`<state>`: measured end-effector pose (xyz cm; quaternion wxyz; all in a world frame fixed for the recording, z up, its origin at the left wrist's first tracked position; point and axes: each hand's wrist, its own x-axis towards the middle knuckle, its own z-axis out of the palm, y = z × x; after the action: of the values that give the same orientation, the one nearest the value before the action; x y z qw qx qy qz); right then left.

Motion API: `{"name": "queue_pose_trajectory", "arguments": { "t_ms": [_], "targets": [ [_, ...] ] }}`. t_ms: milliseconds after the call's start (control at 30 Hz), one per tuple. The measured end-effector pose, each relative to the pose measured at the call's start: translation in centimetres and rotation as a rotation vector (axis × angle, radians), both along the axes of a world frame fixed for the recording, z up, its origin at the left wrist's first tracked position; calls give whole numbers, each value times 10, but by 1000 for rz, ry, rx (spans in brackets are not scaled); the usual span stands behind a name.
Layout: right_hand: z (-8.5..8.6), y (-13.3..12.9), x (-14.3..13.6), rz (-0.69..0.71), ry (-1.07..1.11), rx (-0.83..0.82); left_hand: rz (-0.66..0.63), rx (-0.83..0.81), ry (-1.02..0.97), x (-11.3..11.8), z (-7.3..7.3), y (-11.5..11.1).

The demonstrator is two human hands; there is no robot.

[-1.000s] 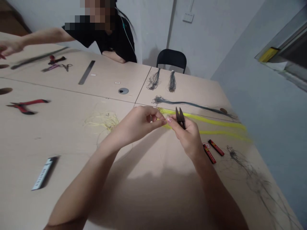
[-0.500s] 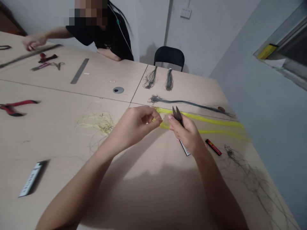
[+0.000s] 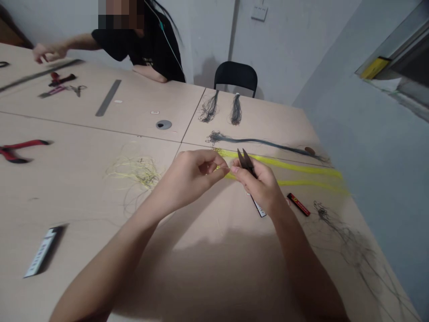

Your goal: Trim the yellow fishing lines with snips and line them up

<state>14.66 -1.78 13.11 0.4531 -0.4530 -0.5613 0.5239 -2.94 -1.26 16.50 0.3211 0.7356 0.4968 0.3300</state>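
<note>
Fingertip work: left hand (image 3: 192, 174) pinched closed (any held strand indistinct); right hand (image 3: 263, 185), adjacent, grips snips (image 3: 248, 163), blades toward eleven o'clock.

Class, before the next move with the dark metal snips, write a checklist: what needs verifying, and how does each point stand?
1. Dark metal snips held in the right hand: ok.
2. Snip blades closed: not ok, tips apart.
3. Thin strand secured in the left hand's fingertips: cannot tell, too fine.
4. Red-handled metal pliers away from both hands: ok.
5. Loose dark thin strands at the right untangled: not ok, tangled.
</note>
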Motion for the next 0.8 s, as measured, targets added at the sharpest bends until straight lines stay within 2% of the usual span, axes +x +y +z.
{"name": "queue_pose_trajectory", "arguments": {
  "t_ms": [133, 300, 467, 600, 800],
  "targets": [
    [-3, 4, 5, 21, 24, -25, 2, 0, 11, 0, 0, -1],
    [-4, 8, 9, -67, 54, 22, 18, -28, -45, 0, 0, -1],
    [-5, 4, 2, -98, 61, 47, 13, -82, -85, 4, -3, -1],
    [-4, 1, -2, -147, 80, 58, -101, -236, -196, 6, -3, 2],
    [8, -3, -5, -158, 297, -34, -277, -571, -426, 7, -7, 5]
  ]
}}
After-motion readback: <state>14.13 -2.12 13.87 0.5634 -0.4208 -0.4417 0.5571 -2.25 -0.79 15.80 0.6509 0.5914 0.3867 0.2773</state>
